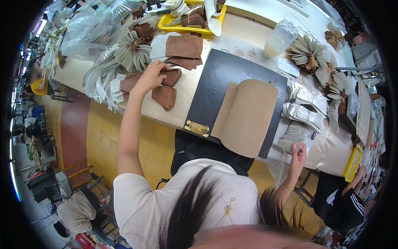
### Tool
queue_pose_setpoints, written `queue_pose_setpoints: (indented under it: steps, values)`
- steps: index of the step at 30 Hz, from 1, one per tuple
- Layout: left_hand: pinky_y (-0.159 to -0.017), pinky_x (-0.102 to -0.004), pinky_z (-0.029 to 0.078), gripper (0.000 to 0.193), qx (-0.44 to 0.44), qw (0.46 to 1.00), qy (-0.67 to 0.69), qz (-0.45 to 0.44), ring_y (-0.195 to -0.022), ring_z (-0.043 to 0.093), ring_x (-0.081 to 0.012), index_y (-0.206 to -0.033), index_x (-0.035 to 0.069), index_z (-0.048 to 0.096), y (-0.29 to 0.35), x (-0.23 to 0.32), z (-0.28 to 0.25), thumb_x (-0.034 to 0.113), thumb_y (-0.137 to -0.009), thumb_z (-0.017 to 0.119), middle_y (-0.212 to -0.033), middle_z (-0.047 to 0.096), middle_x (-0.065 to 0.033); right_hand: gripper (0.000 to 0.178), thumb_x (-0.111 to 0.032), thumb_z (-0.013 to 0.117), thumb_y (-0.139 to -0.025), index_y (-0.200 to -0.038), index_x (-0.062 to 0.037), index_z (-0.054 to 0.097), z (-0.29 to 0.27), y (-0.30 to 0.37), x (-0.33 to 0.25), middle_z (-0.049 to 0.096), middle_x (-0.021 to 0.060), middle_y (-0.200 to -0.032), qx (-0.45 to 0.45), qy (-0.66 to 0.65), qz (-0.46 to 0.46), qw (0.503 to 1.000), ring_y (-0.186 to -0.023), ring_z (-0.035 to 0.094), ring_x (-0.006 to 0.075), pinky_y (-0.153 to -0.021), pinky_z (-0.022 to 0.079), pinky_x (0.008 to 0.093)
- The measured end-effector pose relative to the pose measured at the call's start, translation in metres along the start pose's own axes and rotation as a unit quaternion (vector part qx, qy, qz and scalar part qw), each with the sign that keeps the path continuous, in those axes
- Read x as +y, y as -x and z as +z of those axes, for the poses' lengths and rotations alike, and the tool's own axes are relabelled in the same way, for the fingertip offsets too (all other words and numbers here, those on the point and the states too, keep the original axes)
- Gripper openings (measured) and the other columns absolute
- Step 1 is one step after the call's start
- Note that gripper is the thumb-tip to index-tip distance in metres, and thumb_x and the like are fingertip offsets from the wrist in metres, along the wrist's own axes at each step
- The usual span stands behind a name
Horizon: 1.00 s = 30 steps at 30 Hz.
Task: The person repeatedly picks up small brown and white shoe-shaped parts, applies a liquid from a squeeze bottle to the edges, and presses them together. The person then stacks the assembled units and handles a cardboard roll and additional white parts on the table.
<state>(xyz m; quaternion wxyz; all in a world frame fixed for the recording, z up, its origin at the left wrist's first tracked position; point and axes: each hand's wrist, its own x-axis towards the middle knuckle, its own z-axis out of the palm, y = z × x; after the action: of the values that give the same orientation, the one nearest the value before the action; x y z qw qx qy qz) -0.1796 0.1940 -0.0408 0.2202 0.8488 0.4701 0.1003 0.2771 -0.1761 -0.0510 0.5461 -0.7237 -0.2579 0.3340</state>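
Brown pcs [164, 98] lie on the worktop [187, 91], L of the black board [207, 91] & partly under the L hand [155, 74]. They're fanned: lower one's long axis points to the near edge, upper one's runs up & R. L hand is by far the nearer, right over them; R hand [296, 154] is well apart, on the other side of the board. L hand's fingers are bent, tips down at the pcs; can't tell if they grip or just touch. R hand's thumb & fingers are drawn together at the near end of the white strips [297, 131]; grip there unclear too. Btwn the hands, on the board: tan sheet [251, 112], curled, long axis running fwd w/ a slight lean R. Just beyond L hand: bigger brown/white stack [182, 45], then yellow tray [186, 30]. Pale bundles [133, 52] sit L of the stack; bottle [280, 39] stands beyond the board, far R.
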Motion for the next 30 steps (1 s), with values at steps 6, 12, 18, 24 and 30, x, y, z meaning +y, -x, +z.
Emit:
queue_pose_setpoints:
  steps: [6,12,18,24,30]
  values:
    - [-0.075,-0.0399,0.048,0.013,-0.033,0.999,0.018,-0.008,-0.082,0.060,-0.0328,-0.084,-0.002,0.062,-0.022,-0.002,-0.006,-0.001,-0.073,0.069,-0.082,0.058,-0.0146,0.018,-0.019,0.060,-0.097,-0.101,-0.0025,0.056,0.001,0.002,-0.005,0.055,0.0014,-0.084,0.006,0.005,-0.031,0.999,-0.074,0.052,0.0086,-0.066,0.049,0.0257]
    - [-0.080,-0.0418,0.048,0.008,-0.025,0.995,-0.084,0.045,-0.091,0.059,-0.0370,-0.078,-0.002,0.058,-0.007,0.028,-0.003,0.001,-0.073,0.062,-0.089,0.061,-0.0190,0.021,-0.022,0.057,-0.099,-0.104,-0.0024,0.053,0.000,0.006,-0.008,0.057,0.0043,-0.085,0.038,0.008,-0.038,0.999,-0.073,0.058,0.0122,-0.061,0.050,0.0251]
    - [-0.088,-0.0324,0.047,0.012,-0.144,0.989,0.016,0.024,-0.115,0.059,-0.0332,-0.084,-0.001,0.058,0.009,0.043,-0.029,0.002,-0.073,0.063,-0.116,0.063,-0.0255,0.028,-0.026,0.054,-0.100,-0.118,-0.0059,0.045,0.004,0.003,-0.017,0.061,0.0115,-0.093,0.034,-0.056,-0.015,0.998,-0.071,0.069,0.0245,-0.060,0.052,0.0282]
    - [-0.075,-0.0247,0.048,0.009,-0.074,0.939,0.334,-0.039,-0.090,0.064,-0.0125,-0.091,0.001,0.061,0.017,0.093,-0.048,0.004,-0.084,0.066,-0.095,0.067,-0.0062,0.032,-0.023,0.055,-0.100,-0.123,-0.0023,0.046,0.024,0.007,-0.035,0.063,0.0130,-0.096,0.021,-0.118,-0.062,0.991,-0.073,0.067,0.0195,-0.064,0.052,0.0269]
    - [-0.039,-0.0168,0.040,0.021,-0.211,0.828,0.518,-0.045,-0.047,0.060,-0.0084,-0.104,-0.002,0.064,0.023,0.207,-0.002,0.012,-0.089,0.069,-0.071,0.065,-0.0022,0.026,-0.015,0.062,-0.095,-0.113,0.0020,0.055,0.048,0.001,-0.068,0.065,0.0110,-0.089,0.076,-0.115,-0.103,0.985,-0.072,0.066,0.0174,-0.061,0.053,0.0266]
